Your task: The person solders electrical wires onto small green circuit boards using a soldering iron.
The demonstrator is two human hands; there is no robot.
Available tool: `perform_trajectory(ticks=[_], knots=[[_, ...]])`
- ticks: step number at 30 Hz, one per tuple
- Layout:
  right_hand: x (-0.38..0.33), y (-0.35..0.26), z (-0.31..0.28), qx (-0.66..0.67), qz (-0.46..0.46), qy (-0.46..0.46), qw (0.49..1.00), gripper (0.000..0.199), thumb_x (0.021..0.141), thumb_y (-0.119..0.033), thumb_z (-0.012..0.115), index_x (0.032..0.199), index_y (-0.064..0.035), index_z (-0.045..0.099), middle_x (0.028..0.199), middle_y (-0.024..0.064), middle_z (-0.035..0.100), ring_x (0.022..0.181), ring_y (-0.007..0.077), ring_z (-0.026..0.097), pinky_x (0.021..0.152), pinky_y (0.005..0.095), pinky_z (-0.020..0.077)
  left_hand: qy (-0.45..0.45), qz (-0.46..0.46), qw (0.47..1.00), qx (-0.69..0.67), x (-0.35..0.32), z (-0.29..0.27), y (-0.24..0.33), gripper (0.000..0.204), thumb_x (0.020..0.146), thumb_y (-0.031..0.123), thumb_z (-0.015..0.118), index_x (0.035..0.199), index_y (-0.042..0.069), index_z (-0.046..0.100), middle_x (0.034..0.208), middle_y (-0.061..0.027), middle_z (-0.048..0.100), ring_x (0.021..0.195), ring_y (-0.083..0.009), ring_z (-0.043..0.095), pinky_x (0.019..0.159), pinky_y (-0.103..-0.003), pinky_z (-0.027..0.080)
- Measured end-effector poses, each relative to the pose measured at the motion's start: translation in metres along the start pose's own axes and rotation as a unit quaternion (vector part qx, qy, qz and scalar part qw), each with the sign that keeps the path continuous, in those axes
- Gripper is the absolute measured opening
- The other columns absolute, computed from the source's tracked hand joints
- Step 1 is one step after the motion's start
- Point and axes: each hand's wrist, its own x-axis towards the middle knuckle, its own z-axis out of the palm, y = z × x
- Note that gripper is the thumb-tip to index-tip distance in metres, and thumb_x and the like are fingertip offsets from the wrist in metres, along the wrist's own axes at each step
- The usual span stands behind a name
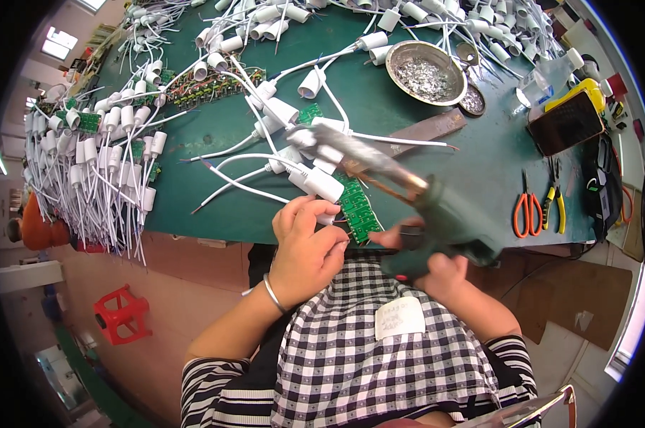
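My left hand [304, 246] is closed in a pinch on a thin wire [349, 240] at the near end of a green circuit board strip [359, 208]. That wire comes from a white cylindrical part [325, 217] partly hidden under my fingers. My right hand [442, 274] wraps the handle of a dark green soldering gun [454, 221], blurred by motion. Its long metal front [365, 157] points up and left, above the board and the white parts. Several white cylinders with white cables [322, 184] lie along the board's left side.
Piles of white cabled parts [98, 157] cover the table's left and far sides. A metal bowl of solder scraps [426, 75] and a flat metal bar [426, 133] lie beyond the gun. Orange-handled scissors [528, 212], yellow-handled pliers [555, 200] and a phone [566, 125] are at the right.
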Motion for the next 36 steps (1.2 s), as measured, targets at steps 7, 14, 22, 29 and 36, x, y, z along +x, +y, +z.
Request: perform_trajectory(ticks=[7, 14, 22, 29, 36], knots=[[0.02, 0.015, 0.007, -0.076, -0.039, -0.052, 0.995, 0.07, 0.083, -0.027, 0.066, 0.139, 0.0015, 0.036, 0.145, 0.0193, 0.032, 0.131, 0.0272, 0.038, 0.107, 0.0405, 0.0326, 0.014, -0.017, 1.0, 0.009, -0.001, 0.006, -0.001, 0.011, 0.068, 0.008, 0.069, 0.079, 0.011, 0.064, 0.115, -0.0063, 0.051, 0.116, -0.034, 0.04, 0.097, -0.045, 0.028], [0.019, 0.015, 0.011, -0.028, -0.05, -0.032, 0.998, 0.068, 0.082, -0.024, 0.065, 0.139, 0.001, 0.037, 0.139, 0.0177, 0.04, 0.124, 0.0249, 0.046, 0.103, 0.0376, 0.0371, 0.044, -0.038, 0.997, -0.058, 0.0, 0.01, -0.003, 0.013, 0.067, 0.005, 0.069, 0.077, 0.009, 0.062, 0.112, -0.0077, 0.051, 0.114, -0.0336, 0.04, 0.096, -0.045, 0.03], [-0.018, -0.004, -0.009, -0.057, 0.092, 0.053, 0.993, 0.086, 0.08, -0.058, 0.062, 0.133, 0.0046, 0.035, 0.104, 0.0165, 0.058, 0.096, 0.029, 0.061, 0.093, 0.0458, 0.047, 0.046, -0.018, 0.999, 0.005, 0.001, 0.015, 0.001, 0.016, 0.063, 0.005, 0.07, 0.074, 0.01, 0.059, 0.112, -0.0082, 0.05, 0.112, -0.0335, 0.042, 0.095, -0.044, 0.031], [-0.067, -0.011, -0.043, -0.188, -0.013, 0.077, 0.979, 0.059, 0.084, -0.045, 0.057, 0.117, 0.0025, 0.049, 0.084, 0.0092, 0.063, 0.077, 0.0192, 0.061, 0.076, 0.034, 0.0501, 0.057, 0.013, 0.998, 0.025, 0.003, 0.017, 0.001, 0.02, 0.061, 0.005, 0.07, 0.074, 0.012, 0.056, 0.111, -0.0061, 0.051, 0.11, -0.0332, 0.044, 0.093, -0.045, 0.03], [-0.08, -0.026, -0.048, -0.325, 0.001, 0.035, 0.945, 0.022, 0.078, -0.018, 0.063, 0.093, -0.0025, 0.065, 0.083, 0.0071, 0.066, 0.076, 0.021, 0.065, 0.069, 0.0315, 0.052, 0.056, 0.015, 0.997, 0.049, 0.005, 0.014, 0.003, 0.019, 0.059, 0.005, 0.07, 0.071, 0.012, 0.056, 0.109, -0.0043, 0.053, 0.108, -0.0329, 0.045, 0.092, -0.044, 0.031]])
